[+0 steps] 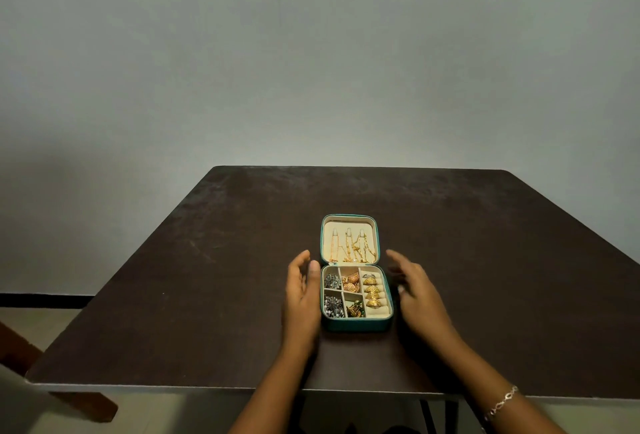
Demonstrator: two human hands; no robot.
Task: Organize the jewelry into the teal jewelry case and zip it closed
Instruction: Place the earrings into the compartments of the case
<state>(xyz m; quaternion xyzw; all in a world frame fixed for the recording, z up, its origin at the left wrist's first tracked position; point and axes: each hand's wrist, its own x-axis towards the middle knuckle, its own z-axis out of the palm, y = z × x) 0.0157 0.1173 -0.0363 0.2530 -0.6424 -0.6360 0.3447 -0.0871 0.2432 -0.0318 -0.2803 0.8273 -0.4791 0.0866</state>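
Dark brown table [173, 277] against a grey wall [311, 52] bears the teal case [356, 324] near its middle, lying open with chains [356, 248] hung in the lid [331, 225] and rings [372, 291] sorted into its compartments. Both hands are open and empty, the left hand [301, 295] close along the case's left side and the right hand [415, 298] just off its right side, probably flanking it to steady it for closing the lid.
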